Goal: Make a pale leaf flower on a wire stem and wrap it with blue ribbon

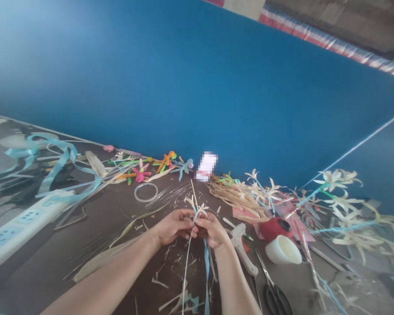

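Note:
Both hands meet at the middle of the table, fingers pinched around the stem of a small handmade flower (pixel 202 209) with pale, husk-like petals. My left hand (pixel 177 226) grips the stem from the left side. My right hand (pixel 212 229) closes on it from the right, just under the petals. A thin white wire (pixel 185 273) runs down from the fingers toward me. Below my right hand hangs a light-blue ribbon (pixel 206 275). The exact spot where the fingertips press is partly hidden.
Right of my arm lie a white glue gun (pixel 243 249), scissors (pixel 272 286), a white cup (pixel 283 250) and a red spool (pixel 275 229). Finished pale flowers (pixel 335 181) spread at far right. A power strip (pixel 22 225) lies left. Behind stands a blue panel (pixel 197 87).

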Tool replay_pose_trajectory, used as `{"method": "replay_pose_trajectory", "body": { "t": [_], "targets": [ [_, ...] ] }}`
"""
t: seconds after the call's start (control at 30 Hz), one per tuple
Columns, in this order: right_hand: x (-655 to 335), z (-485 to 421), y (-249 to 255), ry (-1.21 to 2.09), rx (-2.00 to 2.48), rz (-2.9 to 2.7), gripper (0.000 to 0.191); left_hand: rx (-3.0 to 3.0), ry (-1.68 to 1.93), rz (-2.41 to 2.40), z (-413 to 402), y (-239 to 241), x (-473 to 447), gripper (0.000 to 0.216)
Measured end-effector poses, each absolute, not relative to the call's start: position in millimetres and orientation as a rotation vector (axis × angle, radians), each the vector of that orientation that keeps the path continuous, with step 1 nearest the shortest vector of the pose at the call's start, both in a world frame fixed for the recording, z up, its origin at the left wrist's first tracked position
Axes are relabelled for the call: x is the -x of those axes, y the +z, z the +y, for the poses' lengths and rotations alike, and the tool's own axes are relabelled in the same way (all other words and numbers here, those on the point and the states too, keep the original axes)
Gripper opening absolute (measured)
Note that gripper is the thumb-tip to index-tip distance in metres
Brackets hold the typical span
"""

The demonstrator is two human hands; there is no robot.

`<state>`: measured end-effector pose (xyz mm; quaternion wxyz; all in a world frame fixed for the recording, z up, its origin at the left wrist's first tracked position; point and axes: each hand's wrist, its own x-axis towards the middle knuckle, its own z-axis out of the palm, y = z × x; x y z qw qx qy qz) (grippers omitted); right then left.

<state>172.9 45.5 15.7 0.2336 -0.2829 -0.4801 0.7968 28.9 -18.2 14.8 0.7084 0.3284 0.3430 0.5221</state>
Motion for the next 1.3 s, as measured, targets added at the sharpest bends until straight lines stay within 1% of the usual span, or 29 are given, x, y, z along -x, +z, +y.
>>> {"method": "replay_pose_trajectory", "body": {
  "t": [0.33,0.5,0.63,0.8,1.03,1.3],
  "targets": [
    [-172.7,46.3,15.7,2.106,0.887,-1.355,0.021,-0.842,1.178,0.907,-16.3,17.0,-28.2,0.032],
    [-172.3,44.1,18.7,2.112,0.843,-1.368,0.016,-0.851,1.158,0.918,-16.8,17.6,-29.2,0.026],
    [-171.6,43.8,18.7,2.149,0.786,-1.363,0.018,-0.826,1.144,0.929,-16.1,16.9,-30.7,0.025],
    [-173.9,47.0,14.4,2.208,0.745,-1.349,0.019,-0.839,1.118,0.957,-14.7,16.4,-31.9,0.028],
    [-175.5,48.1,10.1,2.23,0.719,-1.335,0.013,-0.825,1.113,0.971,-16.4,20.3,-31.8,0.03],
    [-178.0,50.5,9.5,2.286,0.693,-1.311,0.018,-0.853,1.057,0.951,-16.4,19.6,-32.8,0.036]
  ]
}}
